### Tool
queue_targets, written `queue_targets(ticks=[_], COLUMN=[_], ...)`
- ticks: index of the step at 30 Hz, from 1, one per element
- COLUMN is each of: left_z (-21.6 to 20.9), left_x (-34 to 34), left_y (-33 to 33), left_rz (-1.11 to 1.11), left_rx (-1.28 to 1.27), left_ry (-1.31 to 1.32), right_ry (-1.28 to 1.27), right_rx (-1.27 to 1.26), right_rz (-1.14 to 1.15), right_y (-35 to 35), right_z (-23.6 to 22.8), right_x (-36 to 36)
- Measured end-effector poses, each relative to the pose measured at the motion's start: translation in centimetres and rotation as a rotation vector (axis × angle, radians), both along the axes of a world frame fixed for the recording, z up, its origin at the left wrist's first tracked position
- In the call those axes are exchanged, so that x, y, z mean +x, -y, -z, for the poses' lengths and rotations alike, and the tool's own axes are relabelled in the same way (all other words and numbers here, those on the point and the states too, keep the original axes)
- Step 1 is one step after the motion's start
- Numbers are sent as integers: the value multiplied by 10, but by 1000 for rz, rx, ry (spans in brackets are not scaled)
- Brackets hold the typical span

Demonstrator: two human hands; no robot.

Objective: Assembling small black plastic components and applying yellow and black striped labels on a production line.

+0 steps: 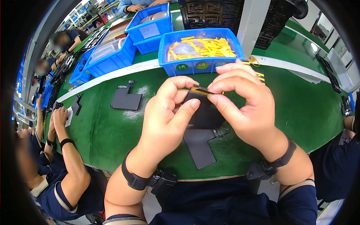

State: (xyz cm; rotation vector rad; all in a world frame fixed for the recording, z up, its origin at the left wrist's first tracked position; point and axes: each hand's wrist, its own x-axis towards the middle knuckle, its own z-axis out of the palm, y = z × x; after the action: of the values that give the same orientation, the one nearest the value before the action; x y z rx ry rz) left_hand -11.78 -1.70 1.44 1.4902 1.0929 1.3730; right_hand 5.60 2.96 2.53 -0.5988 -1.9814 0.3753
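My left hand (161, 116) is closed on the left upper edge of a flat black battery pack (206, 114), thumb on the near face. The pack is held tilted above the bench. At its top edge, my right hand (249, 107) pinches a thin dark strip with yellow along it (202, 90) between thumb and fingers; how firmly it is joined to the pack I cannot tell. Just below my hands an L-shaped black battery pack (200, 150) with a small lead lies on the green bench (296, 112). Another similar pack (126, 99) lies to the left.
Straight ahead stands a blue bin (204, 66) holding yellow strips (213, 48). More blue bins (112, 56) stand at the far left. A white rail (146, 65) crosses the bench, and a grey post (252, 30) rises behind. Co-workers' arms (71, 153) reach in at left.
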Motion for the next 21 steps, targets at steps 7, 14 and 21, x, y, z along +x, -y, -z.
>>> queue_targets(ticks=[7, 14, 21], left_z=[-1, -3, -2], left_x=[3, -4, 7], left_y=[0, -3, 0], left_rz=[-3, 100, -2], left_rx=[42, -103, -71], left_ry=[-112, 346, 231], right_ry=[-57, -267, -151], right_rx=[227, -352, -212], right_rz=[58, 33, 100], right_y=[-2, -3, -4], right_z=[-1, 8, 12], right_x=[-7, -8, -10])
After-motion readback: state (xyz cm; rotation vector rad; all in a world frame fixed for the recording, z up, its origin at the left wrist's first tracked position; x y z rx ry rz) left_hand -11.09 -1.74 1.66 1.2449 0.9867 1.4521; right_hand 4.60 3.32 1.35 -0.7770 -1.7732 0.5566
